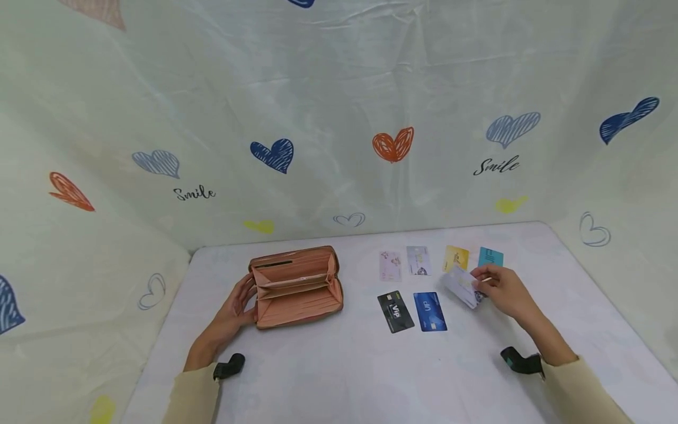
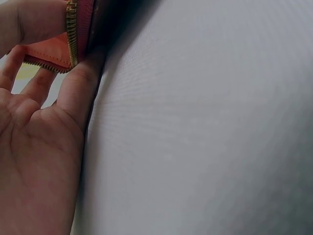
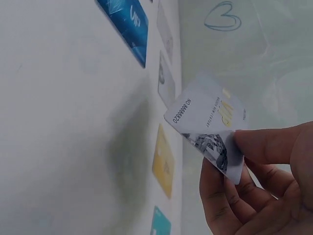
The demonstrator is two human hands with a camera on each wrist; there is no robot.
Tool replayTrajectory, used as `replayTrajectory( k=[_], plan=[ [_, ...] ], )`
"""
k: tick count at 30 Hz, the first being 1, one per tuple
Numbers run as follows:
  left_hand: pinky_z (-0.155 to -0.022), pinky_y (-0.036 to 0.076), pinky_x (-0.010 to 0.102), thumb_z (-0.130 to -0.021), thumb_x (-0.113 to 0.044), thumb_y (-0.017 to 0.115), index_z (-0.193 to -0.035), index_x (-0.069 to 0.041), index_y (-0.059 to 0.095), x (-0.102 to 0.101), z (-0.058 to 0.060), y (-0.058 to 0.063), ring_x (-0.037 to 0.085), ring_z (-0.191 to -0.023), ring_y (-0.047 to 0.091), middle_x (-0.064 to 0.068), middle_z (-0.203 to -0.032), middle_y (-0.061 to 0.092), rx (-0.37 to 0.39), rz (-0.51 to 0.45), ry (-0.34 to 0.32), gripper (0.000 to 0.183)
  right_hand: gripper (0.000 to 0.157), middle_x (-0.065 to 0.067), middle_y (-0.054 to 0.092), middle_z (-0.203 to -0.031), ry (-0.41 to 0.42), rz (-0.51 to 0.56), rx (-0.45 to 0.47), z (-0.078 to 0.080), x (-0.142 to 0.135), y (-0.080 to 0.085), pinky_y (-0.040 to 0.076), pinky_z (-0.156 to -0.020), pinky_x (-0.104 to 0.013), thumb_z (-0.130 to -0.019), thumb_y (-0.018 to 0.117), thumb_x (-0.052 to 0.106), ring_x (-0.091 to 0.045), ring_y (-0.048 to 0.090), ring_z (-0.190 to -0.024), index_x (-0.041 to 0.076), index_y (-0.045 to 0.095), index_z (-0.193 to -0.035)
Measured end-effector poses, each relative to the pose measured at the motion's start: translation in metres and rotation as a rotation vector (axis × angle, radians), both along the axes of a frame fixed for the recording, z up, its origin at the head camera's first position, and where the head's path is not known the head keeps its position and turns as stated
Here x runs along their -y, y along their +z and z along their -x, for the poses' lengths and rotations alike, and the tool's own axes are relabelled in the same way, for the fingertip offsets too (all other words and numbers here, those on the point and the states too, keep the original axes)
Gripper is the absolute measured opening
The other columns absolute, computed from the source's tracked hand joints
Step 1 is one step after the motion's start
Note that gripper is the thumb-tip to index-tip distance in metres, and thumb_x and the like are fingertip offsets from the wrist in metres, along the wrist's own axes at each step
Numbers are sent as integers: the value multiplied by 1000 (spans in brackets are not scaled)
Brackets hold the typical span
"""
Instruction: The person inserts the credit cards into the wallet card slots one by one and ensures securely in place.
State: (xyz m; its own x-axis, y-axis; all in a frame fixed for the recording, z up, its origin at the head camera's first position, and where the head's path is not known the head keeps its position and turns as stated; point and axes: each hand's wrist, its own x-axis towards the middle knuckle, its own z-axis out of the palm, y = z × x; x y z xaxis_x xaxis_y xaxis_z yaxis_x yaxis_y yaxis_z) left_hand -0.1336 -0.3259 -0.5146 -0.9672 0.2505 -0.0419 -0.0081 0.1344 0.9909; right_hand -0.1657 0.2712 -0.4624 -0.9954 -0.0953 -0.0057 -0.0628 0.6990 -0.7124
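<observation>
A salmon-pink zip-around wallet [image 1: 302, 309] lies unzipped and spread on the table, its inner pockets showing. My left hand [image 1: 233, 312] grips its left side, and in the left wrist view fingers touch the gold zipper [image 2: 72, 32]. Between thumb and fingers, my right hand [image 1: 505, 292] pinches a white VIP card [image 3: 210, 115] with a diamond picture, tilted above the table. Close by lie a yellow card [image 1: 456, 258] and a teal card [image 1: 491, 257]. Left of the held card are a blue VIP card [image 1: 430, 312] and a black VIP card [image 1: 395, 312].
A pale pink card [image 1: 390, 267] and a white-grey card [image 1: 418, 260] lie flat at the back of the white table [image 1: 344, 377]. Behind the table hangs a pale curtain [image 1: 328, 88] printed with hearts. Each wrist carries a small black camera.
</observation>
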Motion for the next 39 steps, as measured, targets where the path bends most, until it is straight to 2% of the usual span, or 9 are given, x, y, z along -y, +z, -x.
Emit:
replayTrajectory(
  k=[8, 15, 23, 30, 35, 39],
  plan=[
    [-106, 36, 9, -89, 12, 69, -168, -2, 4, 1, 0, -3, -18, -135, 34, 28, -173, 2, -34, -5, -15, 103, 21, -27, 68, -113, 15, 77, 21, 7, 21, 16, 54, -71, -20, -100, 67, 2, -34, 69, -96, -11, 66, -117],
    [-106, 35, 8, -91, 6, 73, -170, -10, 7, 2, 2, -5, -14, -137, 30, 24, -175, 2, -25, 20, -2, 105, 19, -29, 67, -118, 39, 98, 17, 11, 34, 21, 60, -77, -30, -99, 68, 3, -38, 69, -99, -9, 68, -114],
    [-107, 36, 9, -90, 9, 73, -170, -9, 7, 2, 2, -6, -16, -135, 33, 24, -175, 4, -24, 9, 4, 105, 13, -22, 70, -115, 73, 126, -8, 14, 49, 23, 63, -83, -39, -98, 68, 2, -33, 70, -97, -4, 72, -109],
    [-106, 36, 8, -90, 11, 71, -169, -7, 7, 2, -1, -6, -15, -135, 32, 27, -173, 4, -26, 6, 4, 103, 10, -20, 71, -110, 116, 141, -47, 17, 69, 26, 61, -77, -36, -98, 67, -2, -28, 71, -89, -4, 72, -107],
    [-105, 37, 8, -89, 10, 72, -170, -9, 6, 0, 0, -5, -16, -135, 32, 24, -174, 6, 5, 18, 23, 106, 17, -20, 71, -112, 145, 155, -68, 21, 87, 29, 62, -79, -37, -98, 68, -1, -29, 71, -90, -5, 72, -115],
    [-105, 36, 8, -89, 10, 72, -170, -8, 6, 0, 1, -3, -15, -135, 31, 23, -174, 7, 6, 22, 23, 106, 20, -20, 71, -112, 174, 203, -74, 26, 105, 33, 61, -79, -33, -98, 67, -3, -27, 71, -90, -5, 72, -118]
  ],
)
